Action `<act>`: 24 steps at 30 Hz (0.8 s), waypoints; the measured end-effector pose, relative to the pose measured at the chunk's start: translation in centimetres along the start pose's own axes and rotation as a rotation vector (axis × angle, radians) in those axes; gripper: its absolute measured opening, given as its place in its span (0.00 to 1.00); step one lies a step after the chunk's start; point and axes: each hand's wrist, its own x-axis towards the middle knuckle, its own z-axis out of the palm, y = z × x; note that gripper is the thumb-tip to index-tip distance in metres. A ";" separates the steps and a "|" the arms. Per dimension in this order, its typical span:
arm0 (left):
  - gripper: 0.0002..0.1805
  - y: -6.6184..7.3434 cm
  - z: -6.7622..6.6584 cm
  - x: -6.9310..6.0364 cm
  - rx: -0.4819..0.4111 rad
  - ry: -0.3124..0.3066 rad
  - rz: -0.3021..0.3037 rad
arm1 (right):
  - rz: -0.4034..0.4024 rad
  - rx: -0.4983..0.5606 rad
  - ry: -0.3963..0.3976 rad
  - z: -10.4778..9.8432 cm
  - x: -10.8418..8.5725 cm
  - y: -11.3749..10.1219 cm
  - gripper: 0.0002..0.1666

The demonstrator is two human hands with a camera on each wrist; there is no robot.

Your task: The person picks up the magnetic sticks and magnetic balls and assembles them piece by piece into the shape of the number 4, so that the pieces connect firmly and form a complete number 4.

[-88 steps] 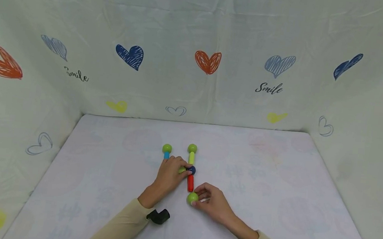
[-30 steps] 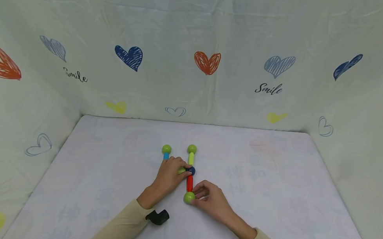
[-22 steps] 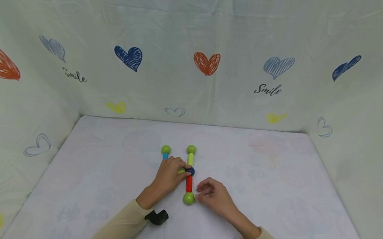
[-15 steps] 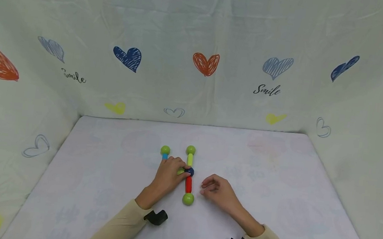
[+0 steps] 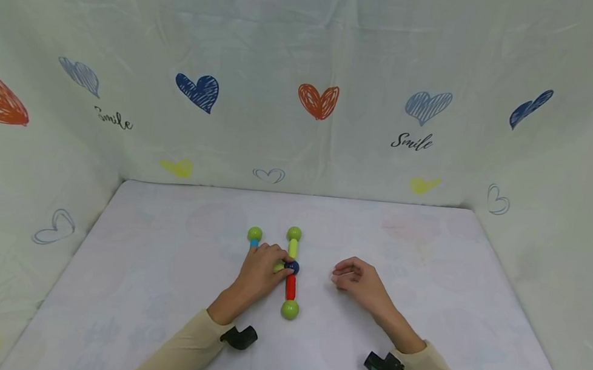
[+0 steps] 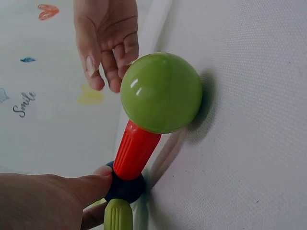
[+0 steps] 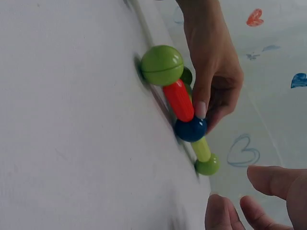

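Observation:
In the head view a magnetic ball-and-stick figure lies on the table. My left hand (image 5: 259, 272) grips it from the left, with thumb and finger at the dark blue ball (image 5: 294, 268). A red stick (image 5: 291, 288) runs from that ball to the near green ball (image 5: 290, 310). On the far side a yellow-green stick (image 5: 293, 248) meets another green ball (image 5: 294, 233). Another green ball (image 5: 255, 234) with a blue stick (image 5: 254, 243) shows beyond the left hand, which hides part of the figure. My right hand (image 5: 364, 285), fingers loosely bent, holds nothing to the right.
The white table (image 5: 424, 321) extends around the figure. A pale cloth wall (image 5: 248, 124) printed with hearts and "Smile" stands at the back and both sides. A black wrist camera (image 5: 239, 338) sits at the left cuff, another camera (image 5: 383, 364) at the right.
The near green ball came against the red stick's end. My right hand then let go of it and moved right and away from me. The left hand keeps its grip.

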 end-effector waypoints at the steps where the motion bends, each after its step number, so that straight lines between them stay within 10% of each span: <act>1: 0.12 0.0 0.0 0.0 0.001 0.002 0.003 | 0.007 0.002 0.011 -0.3 0.1 0.0 0.15; 24: 0.14 -4.8 -4.1 -0.2 0.045 0.155 -0.058 | 0.078 -0.059 0.141 -7.5 1.5 0.5 0.20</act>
